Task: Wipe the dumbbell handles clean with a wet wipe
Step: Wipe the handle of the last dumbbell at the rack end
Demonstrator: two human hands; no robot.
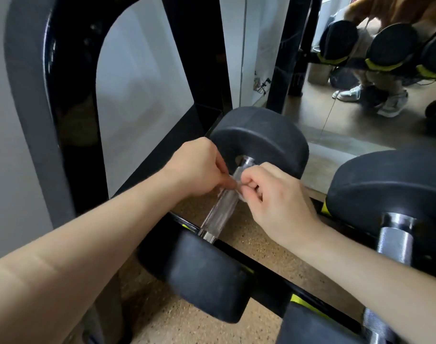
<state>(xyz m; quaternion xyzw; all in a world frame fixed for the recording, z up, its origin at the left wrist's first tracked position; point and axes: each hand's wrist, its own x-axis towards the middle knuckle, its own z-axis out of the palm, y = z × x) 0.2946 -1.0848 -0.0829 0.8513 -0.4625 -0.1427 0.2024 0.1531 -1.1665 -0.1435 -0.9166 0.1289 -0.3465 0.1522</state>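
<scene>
A black dumbbell (261, 137) lies on a rack rail with its knurled chrome handle (220, 211) running toward me. A thin, translucent wet wipe (236, 181) is draped over the far part of that handle. My left hand (199, 167) pinches the wipe from the left side of the handle. From the right, my right hand (274, 194) pinches the same wipe with thumb and fingers curled. Both hands meet just in front of the far weight head. The near weight head (199, 274) sits below my forearms.
A second dumbbell (390, 189) with a chrome handle (395, 239) rests to the right on the same black and yellow rack rail (266, 266). A black rack upright (70, 108) curves on the left. A wall mirror (360, 108) behind reflects dumbbells and shoes. Cork floor (187, 328) lies below.
</scene>
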